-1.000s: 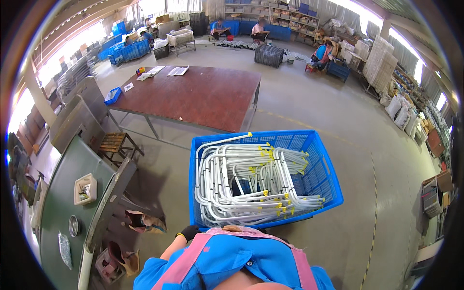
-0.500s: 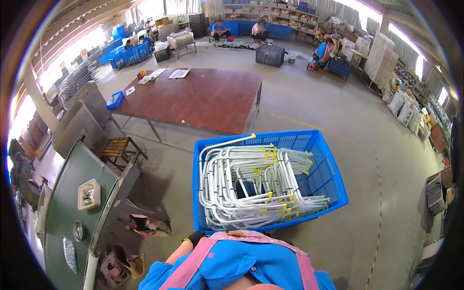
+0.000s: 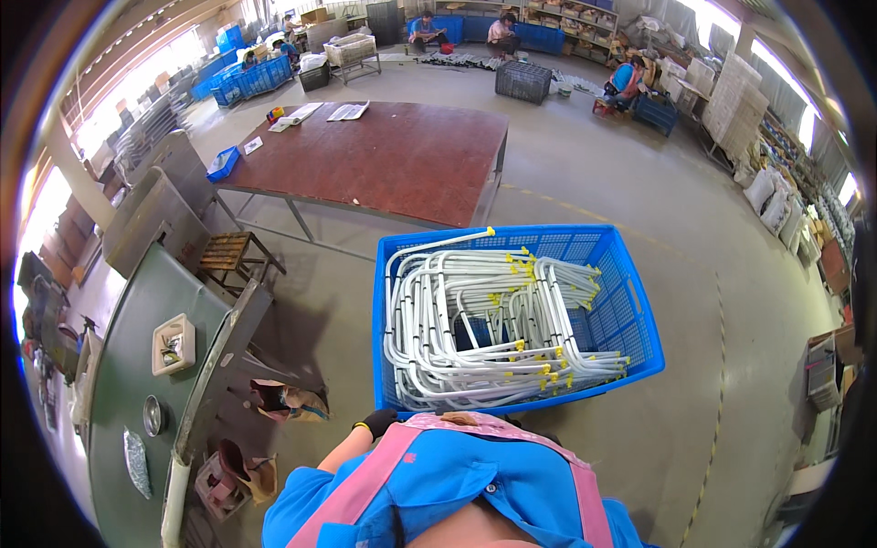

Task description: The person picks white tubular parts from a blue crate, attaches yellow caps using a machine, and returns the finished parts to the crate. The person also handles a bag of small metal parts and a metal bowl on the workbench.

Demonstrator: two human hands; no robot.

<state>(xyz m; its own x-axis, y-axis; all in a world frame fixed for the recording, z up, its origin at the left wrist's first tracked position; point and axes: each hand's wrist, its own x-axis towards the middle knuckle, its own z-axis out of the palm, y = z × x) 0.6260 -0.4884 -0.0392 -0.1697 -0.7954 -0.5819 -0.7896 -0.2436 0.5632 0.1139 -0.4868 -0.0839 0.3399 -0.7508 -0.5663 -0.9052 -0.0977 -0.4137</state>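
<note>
A large blue plastic crate stands on the floor right in front of me. Many bent white metal tubes with yellow end caps are piled inside it. My left hand, in a black glove, is closed on the crate's near rim by its left corner; its fingertips are partly hidden. My right hand is out of sight behind my blue shirt and pink apron.
Beyond the crate stands a red-brown table with papers. At left are a green conveyor belt, a white bin, a metal bowl and a wooden stool. Several people sit working at the back.
The whole view has tilted a little, so the crate, table and belt all appear higher and slightly right. My left hand stays at the crate's near rim.
</note>
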